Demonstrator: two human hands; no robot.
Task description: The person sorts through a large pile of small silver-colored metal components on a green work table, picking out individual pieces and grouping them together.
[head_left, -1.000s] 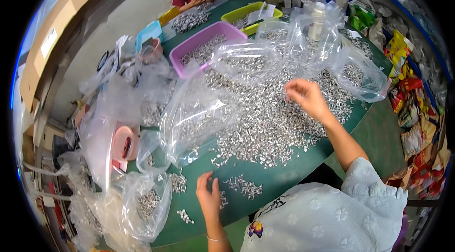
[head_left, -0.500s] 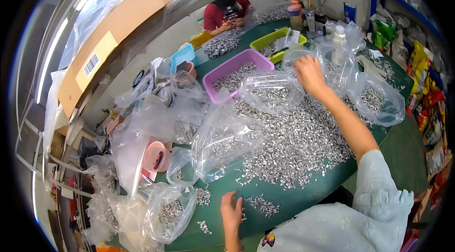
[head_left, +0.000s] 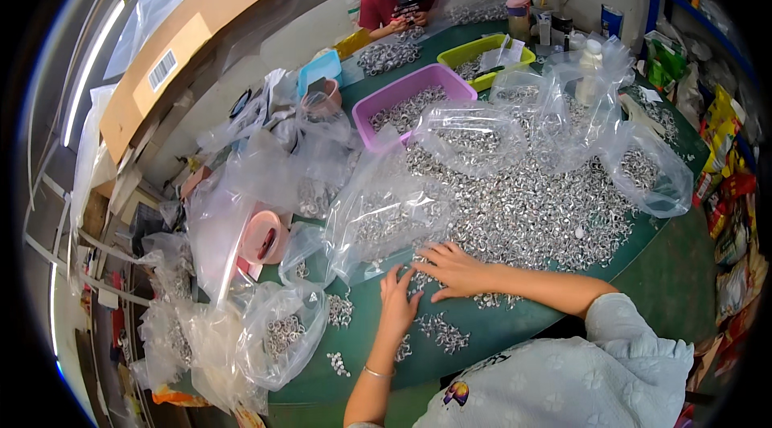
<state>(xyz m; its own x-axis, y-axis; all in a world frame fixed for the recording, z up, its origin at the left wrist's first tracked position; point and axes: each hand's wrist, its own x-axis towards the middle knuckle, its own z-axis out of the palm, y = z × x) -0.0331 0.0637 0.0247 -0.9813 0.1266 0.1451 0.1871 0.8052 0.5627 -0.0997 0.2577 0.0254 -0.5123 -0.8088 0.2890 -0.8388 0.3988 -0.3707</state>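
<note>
Small silvery metal pieces, hook- or ring-like in shape, lie in a large heap (head_left: 539,215) across the green table (head_left: 362,355). My right hand (head_left: 456,270) is at the heap's near left edge, palm down, its fingers spread toward the left. Close beside its fingertips is my left hand (head_left: 396,303), fingers stretched forward and thumb apart. No held piece shows in either hand, though the gap between the fingertips is too small to make out. Just beyond the hands lies a clear plastic bag (head_left: 386,223) with pieces in it. Small groups of pieces (head_left: 444,333) sit nearer me.
A purple bin (head_left: 374,141) and a green bin (head_left: 519,56) hold more pieces. Clear bags (head_left: 281,364) crowd the left, near a pink cup (head_left: 277,251). A white bottle (head_left: 589,66) stands at the far right. Across the table, a person in red (head_left: 374,10) handles something.
My right hand has come back from the bags at the far side to the heap's near edge. The left hand has moved forward to meet it. The view has shifted slightly.
</note>
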